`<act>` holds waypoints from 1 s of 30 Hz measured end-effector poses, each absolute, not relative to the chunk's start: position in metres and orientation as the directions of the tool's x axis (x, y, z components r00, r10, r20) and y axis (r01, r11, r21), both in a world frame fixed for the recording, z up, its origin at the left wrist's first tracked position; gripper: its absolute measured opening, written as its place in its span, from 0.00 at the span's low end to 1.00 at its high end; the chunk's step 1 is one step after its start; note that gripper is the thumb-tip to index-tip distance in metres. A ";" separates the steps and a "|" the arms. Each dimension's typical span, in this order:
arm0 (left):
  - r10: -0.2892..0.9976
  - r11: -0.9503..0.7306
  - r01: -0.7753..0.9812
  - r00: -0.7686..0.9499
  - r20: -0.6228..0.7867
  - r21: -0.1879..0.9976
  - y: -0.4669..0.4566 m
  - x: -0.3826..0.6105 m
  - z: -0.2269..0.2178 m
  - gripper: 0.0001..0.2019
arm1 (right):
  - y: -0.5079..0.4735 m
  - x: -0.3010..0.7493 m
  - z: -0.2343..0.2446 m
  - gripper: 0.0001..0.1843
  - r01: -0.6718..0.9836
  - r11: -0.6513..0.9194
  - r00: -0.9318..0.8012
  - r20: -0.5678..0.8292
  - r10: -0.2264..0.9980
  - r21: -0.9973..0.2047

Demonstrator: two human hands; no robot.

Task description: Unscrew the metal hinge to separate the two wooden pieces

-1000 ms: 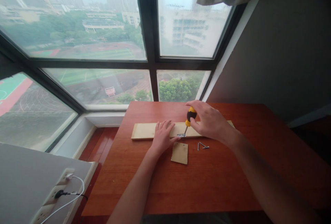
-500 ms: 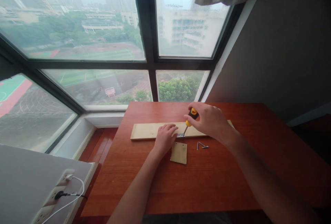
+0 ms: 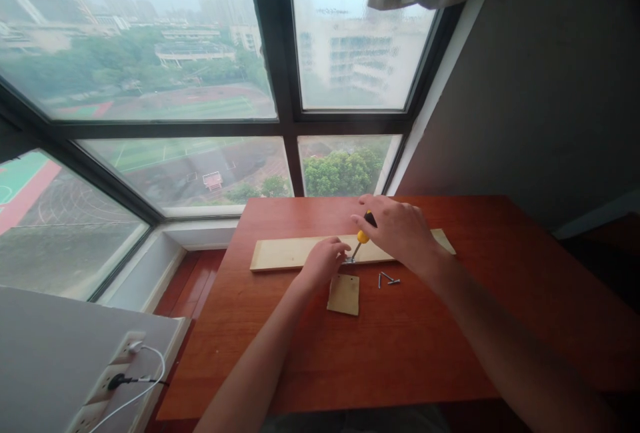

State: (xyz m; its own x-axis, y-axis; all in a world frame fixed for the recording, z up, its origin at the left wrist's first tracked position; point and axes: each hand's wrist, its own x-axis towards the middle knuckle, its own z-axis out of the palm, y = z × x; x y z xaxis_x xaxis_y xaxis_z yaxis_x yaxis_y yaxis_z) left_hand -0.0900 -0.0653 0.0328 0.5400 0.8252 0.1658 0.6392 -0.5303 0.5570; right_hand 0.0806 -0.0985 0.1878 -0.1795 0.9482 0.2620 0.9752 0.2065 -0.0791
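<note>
My right hand [image 3: 400, 226] is closed around the yellow and black handle of a screwdriver [image 3: 363, 236]. The screwdriver leans, and its tip is down on a small metal hinge [image 3: 350, 260] at the near edge of a long pale wooden board [image 3: 280, 254]. On the board, my left hand [image 3: 325, 259] has its fingers bent and pressed together at the hinge's left end; the fingertips partly cover it. Just nearer to me lies a small square wooden piece [image 3: 343, 295] with two holes along its top edge. Several loose screws [image 3: 388, 279] lie to its right.
Everything rests on a reddish-brown wooden table [image 3: 400, 346]. Behind it stands a dark-framed window [image 3: 290, 129], with a grey wall [image 3: 525, 106] to the right. At lower left, a wall socket [image 3: 113, 379] has a black plug and a white cable in it.
My left fingers have shifted to the right, closer to the screwdriver's tip. My right hand has turned slightly on the handle. The view has shifted a little.
</note>
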 end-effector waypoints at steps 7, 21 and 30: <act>0.775 -0.540 0.612 0.630 0.057 0.578 -0.051 -0.085 0.039 0.10 | -0.097 0.084 0.187 0.27 0.889 0.399 -0.332 0.284 0.899 -0.223; 0.725 -0.560 0.558 0.688 0.036 0.613 -0.044 -0.084 0.035 0.06 | -0.095 0.079 0.184 0.21 0.905 0.341 -0.268 0.282 0.921 -0.255; 0.736 -0.542 0.558 0.676 0.034 0.629 -0.045 -0.083 0.031 0.07 | -0.097 0.078 0.190 0.15 0.955 0.264 -0.218 0.284 0.934 -0.135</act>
